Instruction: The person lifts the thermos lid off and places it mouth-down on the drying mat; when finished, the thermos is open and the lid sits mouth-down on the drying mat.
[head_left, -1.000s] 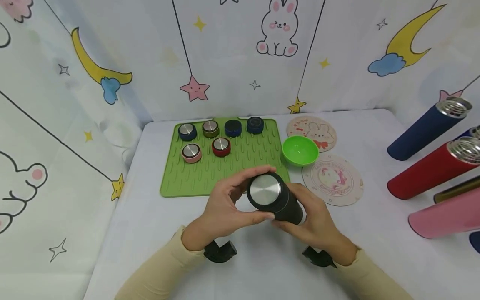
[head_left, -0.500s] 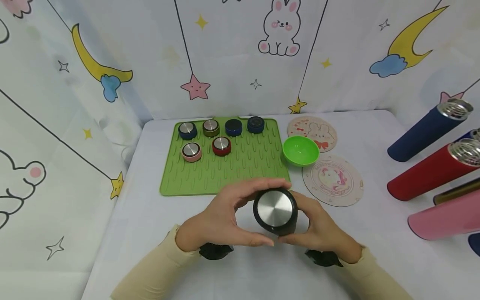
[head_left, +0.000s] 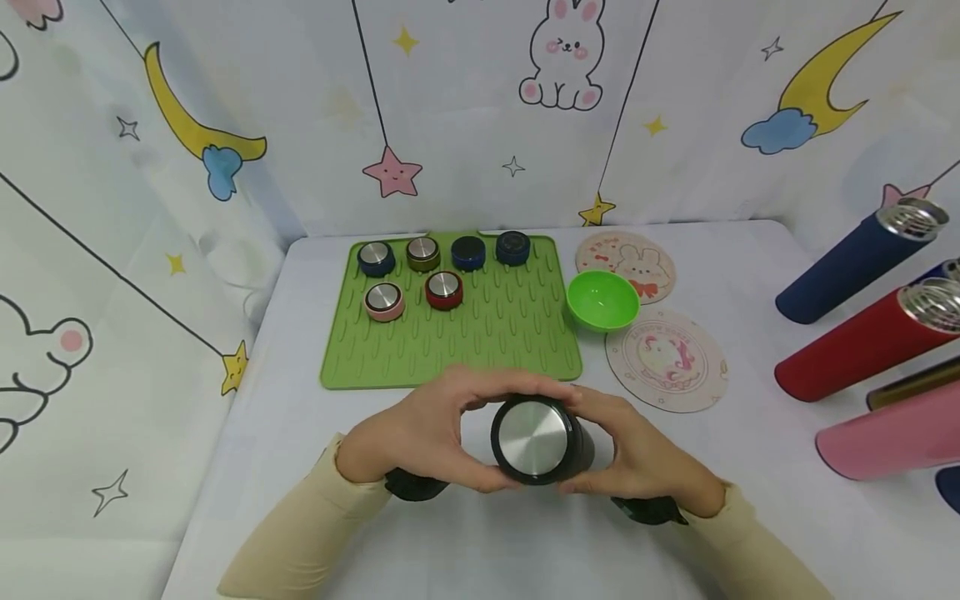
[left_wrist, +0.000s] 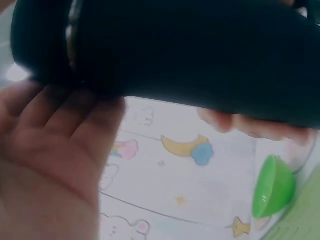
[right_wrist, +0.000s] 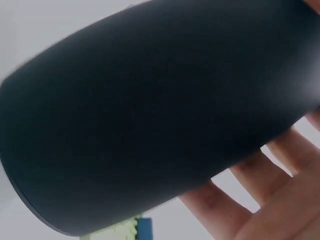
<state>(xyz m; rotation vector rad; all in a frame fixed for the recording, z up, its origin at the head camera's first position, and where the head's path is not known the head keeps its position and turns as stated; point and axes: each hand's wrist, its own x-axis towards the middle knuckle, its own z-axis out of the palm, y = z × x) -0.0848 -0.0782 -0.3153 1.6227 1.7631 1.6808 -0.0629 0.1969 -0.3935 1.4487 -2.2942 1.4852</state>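
Note:
A black thermos [right_wrist: 150,110] is held between both hands, tilted so that its lid [head_left: 534,440] with the brushed-silver top faces the head camera. My left hand [head_left: 427,429] grips the lid end, thumb below and fingers over the top. In the left wrist view those fingers lie against the lid [left_wrist: 42,45] near the seam. The body is gripped by my right hand [head_left: 648,454], whose fingers curl along its side in the right wrist view. Most of the body is hidden behind the lid in the head view.
Several coloured bottle lids [head_left: 443,290] sit on a green mat [head_left: 450,358] at the back. Right of it are a green bowl [head_left: 602,302] and two round coasters [head_left: 666,360]. Uncapped bottles, including a red one [head_left: 847,346], stand at the far right.
The thermos has tilted so its lid faces the head camera more squarely. It has come lower and nearer, and lately shifted slightly left with the left hand.

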